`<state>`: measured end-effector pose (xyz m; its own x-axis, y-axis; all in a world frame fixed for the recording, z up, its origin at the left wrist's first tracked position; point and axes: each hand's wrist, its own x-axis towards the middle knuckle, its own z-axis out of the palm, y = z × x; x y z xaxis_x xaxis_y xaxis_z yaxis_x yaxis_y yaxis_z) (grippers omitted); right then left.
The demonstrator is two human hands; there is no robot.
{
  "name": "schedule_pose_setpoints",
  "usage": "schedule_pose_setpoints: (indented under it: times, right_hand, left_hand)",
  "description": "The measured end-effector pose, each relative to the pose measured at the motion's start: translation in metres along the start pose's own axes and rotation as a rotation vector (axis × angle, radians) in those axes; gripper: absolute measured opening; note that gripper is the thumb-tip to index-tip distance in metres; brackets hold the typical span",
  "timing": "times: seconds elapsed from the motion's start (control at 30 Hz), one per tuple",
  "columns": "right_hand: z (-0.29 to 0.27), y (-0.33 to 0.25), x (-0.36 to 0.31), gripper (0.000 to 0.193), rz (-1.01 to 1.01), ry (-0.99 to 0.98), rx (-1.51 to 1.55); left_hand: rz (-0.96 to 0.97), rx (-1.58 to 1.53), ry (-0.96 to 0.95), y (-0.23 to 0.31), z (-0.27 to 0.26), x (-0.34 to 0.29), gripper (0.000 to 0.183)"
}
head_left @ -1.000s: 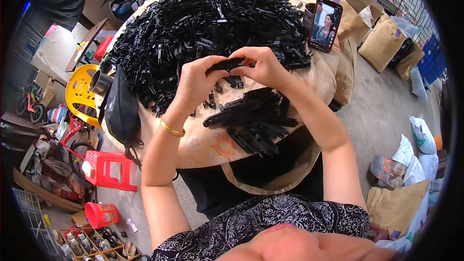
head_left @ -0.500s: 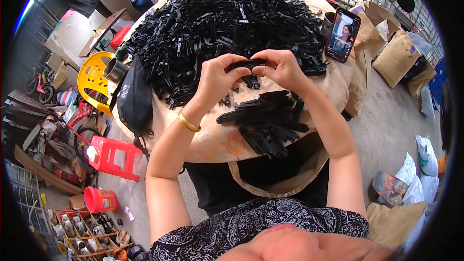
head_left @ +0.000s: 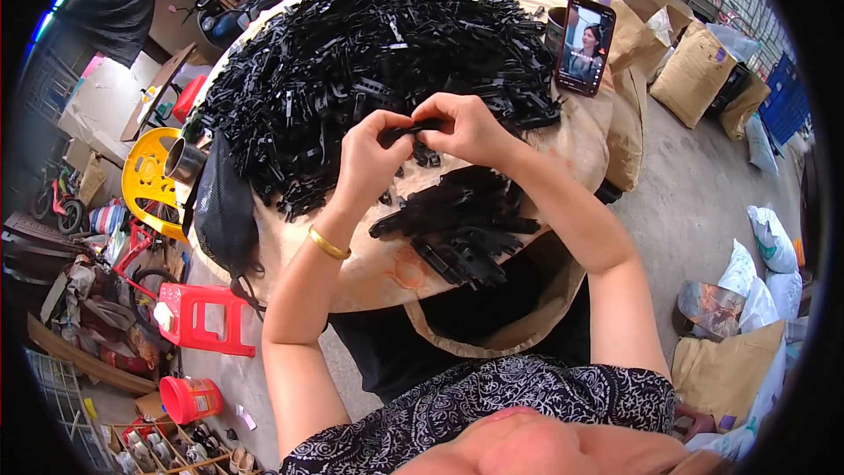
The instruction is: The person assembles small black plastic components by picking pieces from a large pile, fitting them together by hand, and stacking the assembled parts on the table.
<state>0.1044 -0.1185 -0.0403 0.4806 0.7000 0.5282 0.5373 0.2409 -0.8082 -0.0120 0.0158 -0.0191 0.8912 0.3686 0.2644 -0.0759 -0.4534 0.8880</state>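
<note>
While the left hand (head_left: 373,157) pinches a black piece (head_left: 428,125), the right hand (head_left: 469,130) (close beside) does likewise.

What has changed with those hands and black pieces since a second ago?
The left hand and right hand have drawn slightly toward the person's body, and less of the black piece shows between their fingers. Nothing has visibly been picked up or let go. The big heap, the smaller pile nearer the person and the propped phone look to have stayed put.
</note>
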Motion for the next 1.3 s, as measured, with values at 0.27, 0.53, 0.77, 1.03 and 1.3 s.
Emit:
schedule_pose_setpoints:
  times: [0.27,0.53,0.77,1.03,1.3]
  right_hand:
    - [0.0,-0.021,-0.005,0.022,0.037,-0.07,-0.039]
    - [-0.002,-0.016,-0.003,0.027,-0.086,-0.092,-0.007]
    - [-0.003,-0.015,-0.005,0.025,-0.018,-0.094,0.013]
    - [-0.011,-0.01,0.008,0.017,0.191,-0.158,0.305]
    - [-0.011,0.014,0.001,0.02,-0.056,-0.258,-0.447]
  left_hand:
    - [0.036,0.013,-0.018,0.009,-0.007,-0.005,0.017]
    - [0.089,-0.033,-0.014,0.008,-0.007,-0.006,0.015]
    - [0.11,0.03,0.042,0.005,-0.002,-0.005,0.012]
    - [-0.087,-0.175,-0.05,0.017,-0.008,0.002,0.014]
    - [0.212,0.315,-0.454,0.028,0.005,-0.035,0.021]
